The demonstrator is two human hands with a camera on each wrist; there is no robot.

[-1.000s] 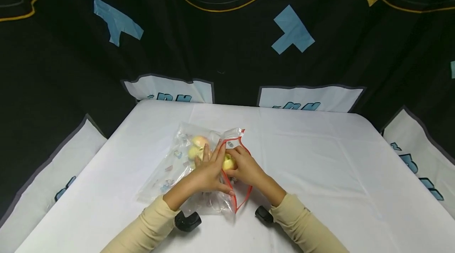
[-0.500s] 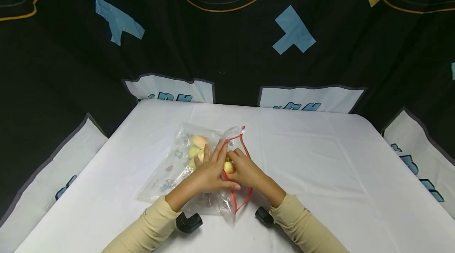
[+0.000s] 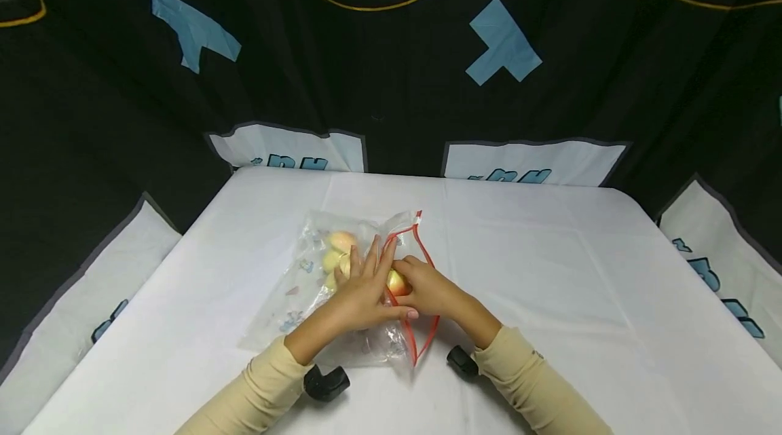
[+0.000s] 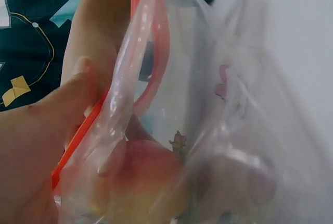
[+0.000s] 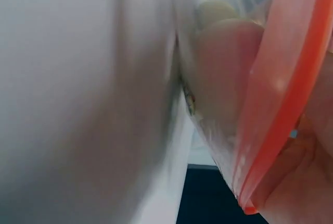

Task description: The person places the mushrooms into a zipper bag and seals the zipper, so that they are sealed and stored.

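A clear zip bag (image 3: 277, 313) with a red zip edge lies on the table, its mouth facing right. Several yellow and reddish fruits (image 3: 342, 241), apple-like, show through its plastic. My left hand (image 3: 360, 296) rests on top of the bag with fingers spread, the thumb reaching past the red edge. At the bag's mouth, my right hand (image 3: 427, 289) grips a red-and-yellow apple (image 3: 398, 281), partly covered by both hands. Through the plastic in the left wrist view, the apple (image 4: 148, 169) looks blurred. The right wrist view shows the red strip (image 5: 291, 96) in front of the right palm.
A white cloth (image 3: 537, 272) covers the table. Black wrist pieces (image 3: 326, 383) sit under the forearms. Behind stands a dark curtain (image 3: 379, 68) with blue and yellow patches.
The apple at the bag's mouth now shows more red. My right hand and the bag's red edge have shifted slightly right. The left hand stays on the bag, and the head view has tilted a little.
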